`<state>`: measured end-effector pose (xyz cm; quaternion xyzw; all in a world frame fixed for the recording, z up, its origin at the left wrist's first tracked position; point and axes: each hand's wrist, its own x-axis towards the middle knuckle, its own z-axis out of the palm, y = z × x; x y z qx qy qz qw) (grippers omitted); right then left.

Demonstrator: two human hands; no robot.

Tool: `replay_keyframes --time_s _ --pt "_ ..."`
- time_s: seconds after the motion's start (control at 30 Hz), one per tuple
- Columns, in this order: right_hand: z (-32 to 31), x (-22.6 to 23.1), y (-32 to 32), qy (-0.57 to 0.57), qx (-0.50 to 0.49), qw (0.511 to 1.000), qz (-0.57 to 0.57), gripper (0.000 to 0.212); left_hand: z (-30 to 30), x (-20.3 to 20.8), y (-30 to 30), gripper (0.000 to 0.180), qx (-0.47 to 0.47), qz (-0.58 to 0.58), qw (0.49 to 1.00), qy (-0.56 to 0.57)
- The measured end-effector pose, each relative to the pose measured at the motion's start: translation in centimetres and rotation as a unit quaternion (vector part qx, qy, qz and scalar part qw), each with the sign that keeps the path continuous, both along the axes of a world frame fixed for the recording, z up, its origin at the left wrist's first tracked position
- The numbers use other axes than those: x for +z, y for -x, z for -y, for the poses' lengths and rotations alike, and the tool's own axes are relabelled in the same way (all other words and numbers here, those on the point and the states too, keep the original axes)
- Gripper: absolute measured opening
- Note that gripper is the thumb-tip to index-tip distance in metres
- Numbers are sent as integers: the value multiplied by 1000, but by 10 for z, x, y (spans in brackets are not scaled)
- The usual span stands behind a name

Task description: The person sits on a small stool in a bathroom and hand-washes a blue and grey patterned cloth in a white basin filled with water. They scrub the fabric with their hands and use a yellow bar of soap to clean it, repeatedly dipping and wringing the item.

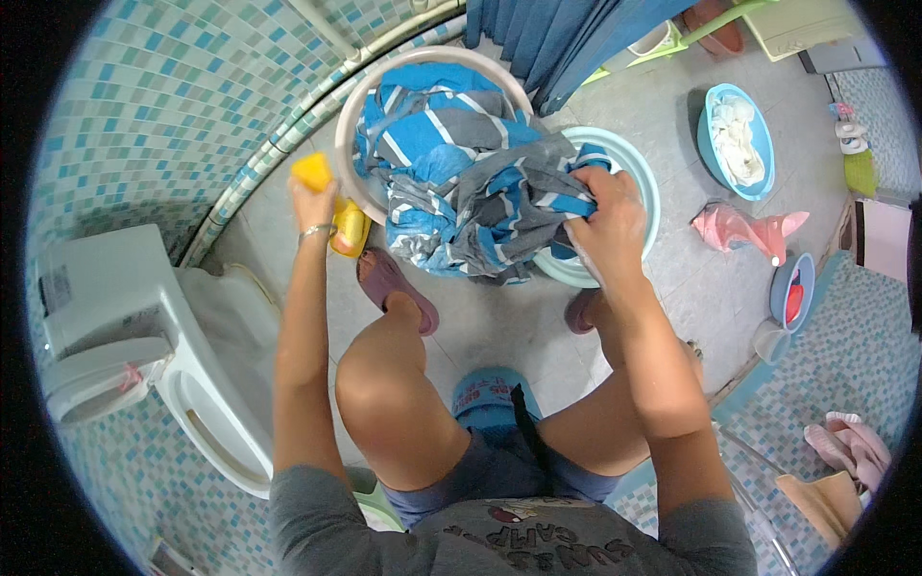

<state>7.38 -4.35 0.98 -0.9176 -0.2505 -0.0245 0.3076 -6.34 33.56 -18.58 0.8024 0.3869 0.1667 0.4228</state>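
Observation:
My left hand (313,205) is closed round a yellow bar of soap (310,171), held up to the left of a large pale tub (352,113). Just below that hand, a yellow dish (350,230) with something pale yellow in it rests on the floor. Wet blue, grey and white striped fabric (444,134) fills the tub and spills over its near right side. My right hand (615,213) grips a bunched part of this fabric above a pale green basin (649,182), which the cloth partly covers.
A blue curtain (576,38) hangs behind the tub. On the right stand a blue basin (706,144) of white cloth, a pink plastic bag (740,230) and a small blue tub (805,278). A white toilet (206,413) is at left. My slippered feet flank the fabric.

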Motion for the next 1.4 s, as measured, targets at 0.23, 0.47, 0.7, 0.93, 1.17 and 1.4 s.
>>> replay_keyframes --time_s 0.23,0.47,0.7,0.93,1.17,1.4 --pt "26 24 6 48 -97 992 -68 37 188 203 -87 69 -371 47 890 259" --pt "58 7 3 -483 -33 659 -576 33 299 183 -101 36 -272 150 928 208" --pt "48 -17 13 -634 -112 570 -511 33 348 204 -74 56 -310 181 922 -146" --pt "52 41 4 -524 -2 585 -620 30 271 211 -100 61 -352 80 859 364" --pt "54 53 -11 -429 113 734 -515 53 258 219 -85 72 -342 54 932 106" --pt "41 11 -1 65 105 981 -148 51 215 236 -78 54 -140 241 960 40"
